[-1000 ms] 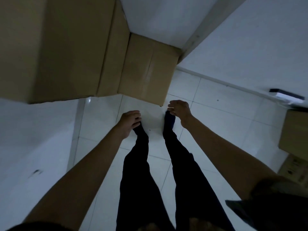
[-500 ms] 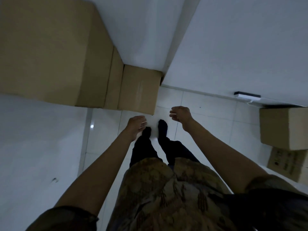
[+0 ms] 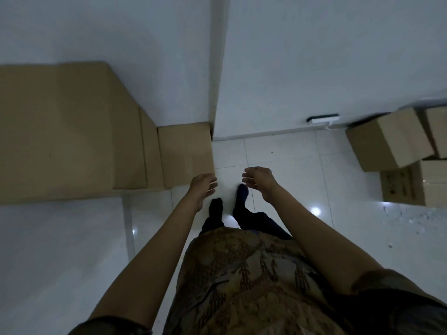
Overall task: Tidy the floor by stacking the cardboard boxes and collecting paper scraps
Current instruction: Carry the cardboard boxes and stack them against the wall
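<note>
Both arms reach forward, left grip and right grip loosely curled, empty.

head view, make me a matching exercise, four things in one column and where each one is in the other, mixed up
Things:
1. big box
2. tilted box
3. paper scraps
4. black bar

Places:
A. scattered on the floor at the right, below the boxes there
B. low on the far wall, right of the corner
C. at the left, against the wall
D. at the right, atop another box

Pairs: 1-C, 2-D, 3-A, 4-B
</note>
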The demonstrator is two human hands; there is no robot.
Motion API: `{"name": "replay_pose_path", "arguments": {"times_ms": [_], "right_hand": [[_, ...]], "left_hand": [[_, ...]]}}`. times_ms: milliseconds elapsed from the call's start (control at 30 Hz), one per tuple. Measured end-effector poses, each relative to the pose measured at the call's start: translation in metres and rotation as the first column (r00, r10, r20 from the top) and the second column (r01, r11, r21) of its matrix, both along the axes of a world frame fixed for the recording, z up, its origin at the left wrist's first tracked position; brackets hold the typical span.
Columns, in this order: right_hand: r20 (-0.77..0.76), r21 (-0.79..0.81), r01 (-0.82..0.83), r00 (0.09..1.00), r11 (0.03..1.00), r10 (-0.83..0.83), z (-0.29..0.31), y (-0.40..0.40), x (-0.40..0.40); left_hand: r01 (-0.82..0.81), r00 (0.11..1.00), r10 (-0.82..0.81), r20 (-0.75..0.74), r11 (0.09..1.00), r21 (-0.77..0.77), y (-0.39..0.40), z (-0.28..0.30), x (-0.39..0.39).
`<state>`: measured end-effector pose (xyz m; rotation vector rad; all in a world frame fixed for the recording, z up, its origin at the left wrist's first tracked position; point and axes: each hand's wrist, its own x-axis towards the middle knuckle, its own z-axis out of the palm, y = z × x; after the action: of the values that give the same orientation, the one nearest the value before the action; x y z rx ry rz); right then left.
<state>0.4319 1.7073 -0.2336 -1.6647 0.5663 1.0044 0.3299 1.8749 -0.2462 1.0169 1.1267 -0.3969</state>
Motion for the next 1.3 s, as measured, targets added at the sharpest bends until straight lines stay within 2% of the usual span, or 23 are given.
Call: {"name": "replay_pose_path", "arguments": {"times_ms": [233, 500, 867, 1300], "right_hand": [[0.008, -0.014, 0.253, 0.967, 0.967, -0.253, 0.005, -0.067, -0.02], [0.057, 0.04, 0.515, 0.854, 0.856, -0.517, 0.021, -0.161, -0.031], [0.028, 0.106, 0.683, 0.725, 0.723, -0.689, 0.026, -0.295, -0.051], [0.016, 0.142, 0.858, 0.496, 0.493, -0.868, 0.026, -0.439, -0.068]], "left_hand": [[0.258, 0.966, -0.258, 0.01, 0.965, -0.034, -0.044, 0.001, 0.009], [0.511, 0.857, -0.509, 0.083, 0.86, -0.002, -0.12, 0.015, 0.054], [0.669, 0.736, -0.672, 0.082, 0.74, 0.07, -0.264, 0.044, 0.071], [0.848, 0.508, -0.854, 0.114, 0.519, 0.11, -0.424, 0.048, 0.082]]}}
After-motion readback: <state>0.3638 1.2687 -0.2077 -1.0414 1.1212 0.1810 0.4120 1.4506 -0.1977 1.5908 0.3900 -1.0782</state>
